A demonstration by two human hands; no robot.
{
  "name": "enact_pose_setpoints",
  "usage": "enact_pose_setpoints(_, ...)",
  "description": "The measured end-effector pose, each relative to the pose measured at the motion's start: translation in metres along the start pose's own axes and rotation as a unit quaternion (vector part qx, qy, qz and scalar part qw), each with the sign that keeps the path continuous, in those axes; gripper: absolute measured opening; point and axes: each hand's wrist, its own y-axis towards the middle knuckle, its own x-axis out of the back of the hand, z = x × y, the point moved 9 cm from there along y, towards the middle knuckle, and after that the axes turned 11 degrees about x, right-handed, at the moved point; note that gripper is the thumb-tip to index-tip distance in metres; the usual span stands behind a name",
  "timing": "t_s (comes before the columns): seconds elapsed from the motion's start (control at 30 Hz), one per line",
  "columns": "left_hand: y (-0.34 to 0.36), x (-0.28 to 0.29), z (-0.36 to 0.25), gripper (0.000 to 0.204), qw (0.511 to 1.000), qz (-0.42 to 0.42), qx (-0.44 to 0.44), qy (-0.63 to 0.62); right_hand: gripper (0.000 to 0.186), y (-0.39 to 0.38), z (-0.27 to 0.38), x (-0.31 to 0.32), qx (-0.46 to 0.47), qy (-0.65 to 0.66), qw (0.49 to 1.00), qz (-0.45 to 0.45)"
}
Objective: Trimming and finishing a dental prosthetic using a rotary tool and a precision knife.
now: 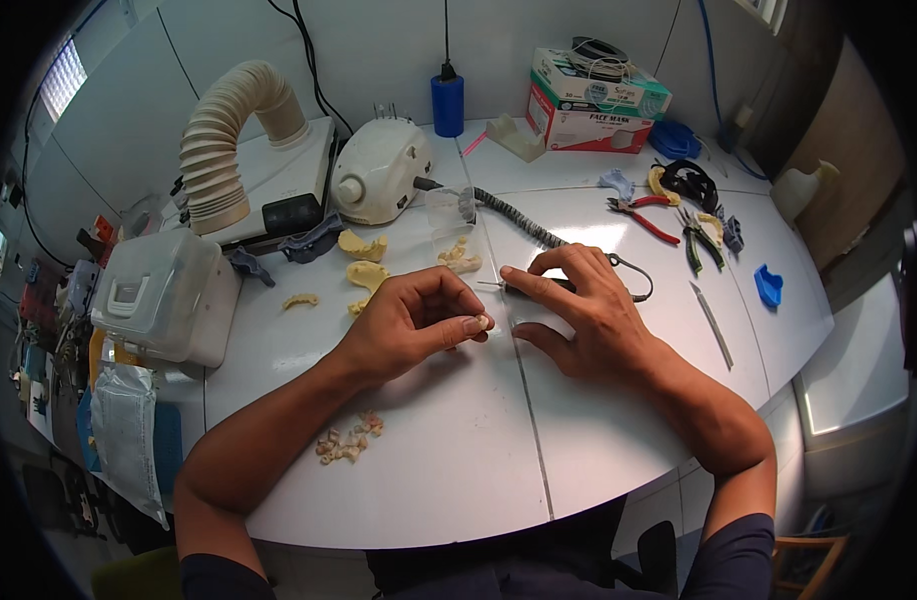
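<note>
My left hand (409, 325) is closed in a pinch, thumb against fingertips, on a small whitish tooth crown (483, 322). The fingers hide most of that piece. To its right, my right hand (584, 310) is curled over a dark rotary handpiece (551, 286) with a thin metal bur (490, 284) pointing left. The handpiece lies beneath the index finger, while the thumb stands apart from it. Several small pinkish-white crowns (349, 440) lie in a loose pile beside my left forearm. Beyond my left hand is a clear container (451, 212), with cream cast pieces (460, 257) near it.
Yellow dental casts (367, 273) and grey impression pieces (312, 240) lie at the left, near a ribbed suction hose (214, 150) and a white motor unit (381, 172). Pliers (647, 218), cutters (701, 240), a metal knife (714, 325) and a blue tray (769, 286) lie right.
</note>
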Motion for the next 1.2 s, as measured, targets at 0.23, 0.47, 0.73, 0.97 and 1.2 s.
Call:
enact_pose_setpoints(0.23,-0.001,-0.002,-0.001,0.018,0.999,0.026,-0.018,-0.021,0.035,0.009,0.022,-0.005,0.014,0.119,0.987,-0.106)
enact_pose_setpoints(0.47,0.0,0.006,-0.001,0.021,0.997,0.008,-0.019,-0.079,0.029,0.023,0.016,-0.016,-0.019,0.186,0.972,-0.141)
enact_pose_setpoints(0.73,-0.001,0.013,0.006,0.015,0.996,-0.028,-0.006,-0.086,0.026,0.023,0.009,-0.016,-0.049,0.198,0.966,-0.156)
enact_pose_setpoints(0.97,-0.004,0.001,0.0,0.013,0.997,-0.002,-0.036,-0.064,0.024,0.017,0.016,-0.012,-0.013,0.211,0.968,-0.133)
enact_pose_setpoints(1.2,-0.006,0.0,-0.001,0.013,0.997,0.029,-0.047,-0.049,0.025,0.017,0.018,-0.009,-0.004,0.209,0.968,-0.143)
